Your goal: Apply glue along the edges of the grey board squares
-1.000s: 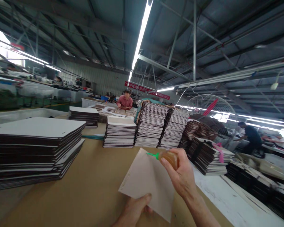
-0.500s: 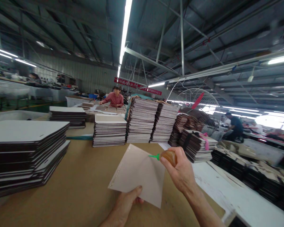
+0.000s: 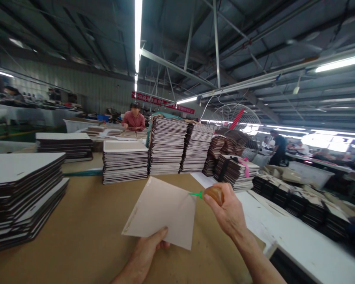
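My left hand [image 3: 148,250] grips the near edge of a pale beige panel [image 3: 165,211], thumb on top and fingers beneath. The panel is tilted above the brown table. Along its left edge runs a shiny line [image 3: 136,209] that looks like glue. My right hand [image 3: 229,207] is closed around an amber glue bottle [image 3: 213,195] with a green nozzle [image 3: 197,194]. The nozzle points left, its tip at the panel's far right corner. Whether the tip touches the panel I cannot tell.
Tall stacks of dark-edged boards [image 3: 168,146] line the table's [image 3: 88,221] far side. Another large stack [image 3: 20,201] stands at left. A tied bundle [image 3: 235,173] and a white surface [image 3: 284,228] lie to the right. A person in red [image 3: 134,118] sits beyond.
My view has swung right, so the scene sits further left. The nozzle has moved rightward along the panel's far edge to the corner. Both hands keep their holds.
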The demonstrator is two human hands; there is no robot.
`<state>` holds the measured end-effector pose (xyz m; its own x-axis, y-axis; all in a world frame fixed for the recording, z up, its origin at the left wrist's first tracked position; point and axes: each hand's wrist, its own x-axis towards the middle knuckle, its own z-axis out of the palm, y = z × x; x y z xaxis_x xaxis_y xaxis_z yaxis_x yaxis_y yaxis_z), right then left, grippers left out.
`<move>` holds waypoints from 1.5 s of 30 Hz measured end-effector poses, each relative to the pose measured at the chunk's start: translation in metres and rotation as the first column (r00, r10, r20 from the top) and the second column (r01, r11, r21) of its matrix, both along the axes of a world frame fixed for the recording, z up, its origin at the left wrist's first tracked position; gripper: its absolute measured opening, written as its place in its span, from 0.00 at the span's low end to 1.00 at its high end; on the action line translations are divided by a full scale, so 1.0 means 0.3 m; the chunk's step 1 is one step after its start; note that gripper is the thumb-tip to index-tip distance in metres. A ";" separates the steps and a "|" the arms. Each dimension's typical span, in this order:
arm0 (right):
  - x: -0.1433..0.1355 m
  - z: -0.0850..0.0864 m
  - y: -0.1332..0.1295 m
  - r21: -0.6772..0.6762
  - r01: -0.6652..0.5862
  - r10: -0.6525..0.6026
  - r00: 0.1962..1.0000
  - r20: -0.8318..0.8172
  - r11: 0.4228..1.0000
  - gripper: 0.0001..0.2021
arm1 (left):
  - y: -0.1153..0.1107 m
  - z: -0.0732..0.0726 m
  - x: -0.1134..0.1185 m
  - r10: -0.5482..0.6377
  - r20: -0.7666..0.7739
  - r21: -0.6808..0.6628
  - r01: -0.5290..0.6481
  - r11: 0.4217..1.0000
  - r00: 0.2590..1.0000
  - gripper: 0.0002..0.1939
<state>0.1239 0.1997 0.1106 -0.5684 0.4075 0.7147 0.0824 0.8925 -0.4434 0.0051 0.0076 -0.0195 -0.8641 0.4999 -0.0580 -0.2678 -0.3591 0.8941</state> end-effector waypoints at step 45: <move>0.118 -0.127 0.048 -0.351 -0.076 0.056 0.996 -0.065 0.933 0.23 | 0.001 0.012 -0.006 -0.010 0.145 0.079 -0.001 0.997 0.989 0.14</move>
